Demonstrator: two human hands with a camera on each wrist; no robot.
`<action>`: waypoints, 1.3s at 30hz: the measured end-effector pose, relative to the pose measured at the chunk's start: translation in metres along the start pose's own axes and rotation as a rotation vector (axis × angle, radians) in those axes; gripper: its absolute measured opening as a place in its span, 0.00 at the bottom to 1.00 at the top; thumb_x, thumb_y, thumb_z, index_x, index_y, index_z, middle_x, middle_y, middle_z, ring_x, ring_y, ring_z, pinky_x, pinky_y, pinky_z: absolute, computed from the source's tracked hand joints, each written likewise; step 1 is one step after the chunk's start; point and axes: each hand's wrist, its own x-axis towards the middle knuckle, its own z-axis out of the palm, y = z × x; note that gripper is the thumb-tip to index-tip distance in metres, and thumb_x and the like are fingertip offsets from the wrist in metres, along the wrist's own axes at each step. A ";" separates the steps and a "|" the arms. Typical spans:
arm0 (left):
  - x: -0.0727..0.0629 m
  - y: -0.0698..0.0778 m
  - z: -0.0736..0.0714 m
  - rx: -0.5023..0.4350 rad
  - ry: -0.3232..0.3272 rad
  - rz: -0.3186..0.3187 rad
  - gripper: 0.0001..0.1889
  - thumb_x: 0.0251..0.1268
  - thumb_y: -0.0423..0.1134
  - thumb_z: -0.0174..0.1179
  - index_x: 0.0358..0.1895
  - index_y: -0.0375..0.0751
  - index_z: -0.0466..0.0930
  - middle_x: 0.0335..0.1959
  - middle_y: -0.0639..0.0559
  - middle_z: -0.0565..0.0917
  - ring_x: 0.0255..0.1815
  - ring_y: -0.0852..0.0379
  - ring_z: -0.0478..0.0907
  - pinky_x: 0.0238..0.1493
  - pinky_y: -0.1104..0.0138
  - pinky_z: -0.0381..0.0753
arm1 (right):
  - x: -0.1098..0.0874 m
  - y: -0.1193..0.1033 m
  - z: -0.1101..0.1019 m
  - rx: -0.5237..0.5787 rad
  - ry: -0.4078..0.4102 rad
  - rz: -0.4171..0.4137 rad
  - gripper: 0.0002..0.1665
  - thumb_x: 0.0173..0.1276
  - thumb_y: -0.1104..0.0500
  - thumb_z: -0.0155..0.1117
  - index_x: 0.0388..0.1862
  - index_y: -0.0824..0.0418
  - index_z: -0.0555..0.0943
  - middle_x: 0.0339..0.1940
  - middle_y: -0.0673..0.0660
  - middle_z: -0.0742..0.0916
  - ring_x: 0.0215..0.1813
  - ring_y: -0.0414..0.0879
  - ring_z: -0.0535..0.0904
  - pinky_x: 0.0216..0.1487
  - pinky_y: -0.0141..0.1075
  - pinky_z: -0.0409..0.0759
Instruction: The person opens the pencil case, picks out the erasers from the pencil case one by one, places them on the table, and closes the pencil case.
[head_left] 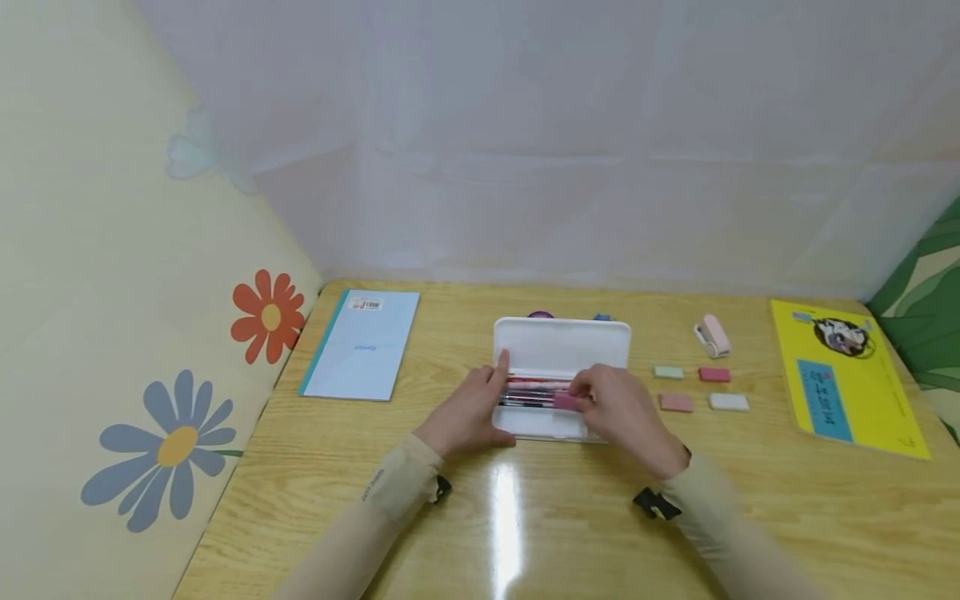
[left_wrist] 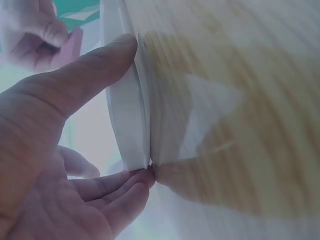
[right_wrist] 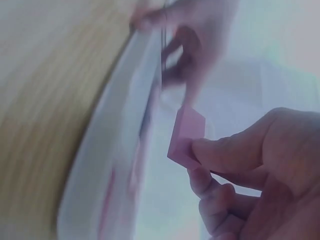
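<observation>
A white pencil case [head_left: 561, 343] lies with its lid raised, and several pens [head_left: 527, 398] are inside it. At its left end my left hand [head_left: 467, 412] holds the case; in the left wrist view the thumb presses on the white front wall [left_wrist: 125, 117] and the other fingers touch the end. My right hand [head_left: 622, 412] pinches a pink eraser [right_wrist: 187, 134] between thumb and fingers, over the right part of the case. In the right wrist view the eraser is apart from the case.
Right of the case lie a green eraser [head_left: 668, 372], a dark pink eraser [head_left: 714, 375], a light pink eraser [head_left: 676, 403] and a white eraser [head_left: 729, 402]. Behind them is a pink stapler [head_left: 715, 335]. A blue notebook [head_left: 363, 346] lies left, a yellow book [head_left: 855, 383] right.
</observation>
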 end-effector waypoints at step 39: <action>0.001 -0.002 0.001 0.038 0.013 0.017 0.70 0.44 0.49 0.83 0.82 0.30 0.39 0.66 0.29 0.72 0.66 0.38 0.72 0.73 0.53 0.72 | -0.055 0.123 -0.038 -0.148 -0.057 0.128 0.06 0.61 0.71 0.69 0.34 0.62 0.89 0.32 0.57 0.90 0.30 0.46 0.76 0.32 0.40 0.78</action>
